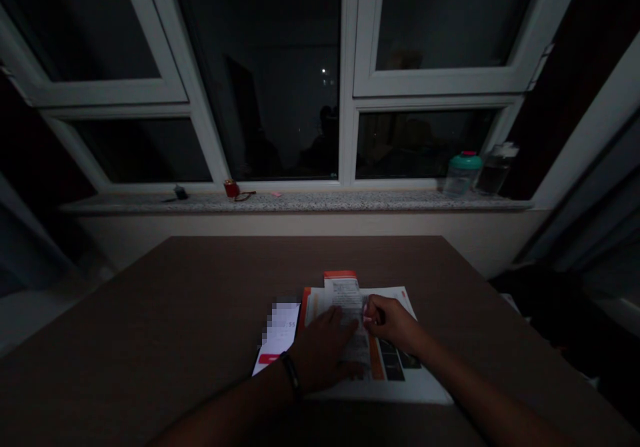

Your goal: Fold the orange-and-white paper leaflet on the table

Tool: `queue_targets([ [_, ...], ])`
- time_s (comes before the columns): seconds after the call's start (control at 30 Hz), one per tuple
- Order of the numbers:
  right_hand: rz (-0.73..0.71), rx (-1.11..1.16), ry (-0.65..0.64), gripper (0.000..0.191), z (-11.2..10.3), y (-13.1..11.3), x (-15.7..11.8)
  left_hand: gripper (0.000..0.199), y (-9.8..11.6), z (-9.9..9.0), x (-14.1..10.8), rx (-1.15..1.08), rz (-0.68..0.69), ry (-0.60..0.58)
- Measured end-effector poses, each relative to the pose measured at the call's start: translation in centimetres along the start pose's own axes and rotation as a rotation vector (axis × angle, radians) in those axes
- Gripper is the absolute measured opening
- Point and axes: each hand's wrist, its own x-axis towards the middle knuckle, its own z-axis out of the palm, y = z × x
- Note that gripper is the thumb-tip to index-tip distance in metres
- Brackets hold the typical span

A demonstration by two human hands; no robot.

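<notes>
My left hand lies spread over a narrow printed paper strip with an orange top edge. Under the strip is a larger printed sheet or booklet with orange parts and dark pictures. My right hand is closed in a pinch on a small pinkish object at the right edge of the strip; it is too small and dim to name. Left of the papers lies a phone with a lit screen, partly behind my left wrist, which wears a dark band.
The brown table reaches toward a window wall. On the stone sill stand a small dark item, a red item, a teal-lidded container and a white-topped bottle.
</notes>
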Motion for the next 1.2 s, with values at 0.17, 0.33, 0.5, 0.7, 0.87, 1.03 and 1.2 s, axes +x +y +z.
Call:
queue_targets([
  [0.17,0.016,0.042,-0.096,0.019,0.0,-0.3,-0.6,0.078,-0.1,0.4,-0.1,-0.020,-0.004,0.016],
  [0.33,-0.016,-0.006,-0.044,0.018,-0.1,-0.7,-0.4,0.077,-0.1,0.5,-0.1,-0.027,0.001,0.030],
  [0.5,-0.023,-0.055,0.063,0.013,-0.2,-0.2,0.4,0.082,-0.1,0.2,-0.1,-0.010,-0.016,-0.013],
  [0.7,-0.020,-0.072,0.083,0.013,-0.2,0.6,0.7,0.083,0.2,-0.1,-0.1,-0.007,-0.039,-0.035],
  [0.87,-0.025,-0.031,-0.011,0.016,-0.1,0.1,0.1,0.081,0.2,0.1,-0.1,-0.024,-0.041,-0.028],
  [1.03,-0.041,-0.033,-0.079,0.018,-0.1,-1.2,-0.8,0.081,0.4,-0.2,-0.1,-0.044,-0.051,-0.019],
  [1.2,-0.052,-0.090,-0.033,0.015,0.1,-1.1,-0.7,0.079,0.6,-0.2,-0.1,-0.053,-0.079,0.007],
])
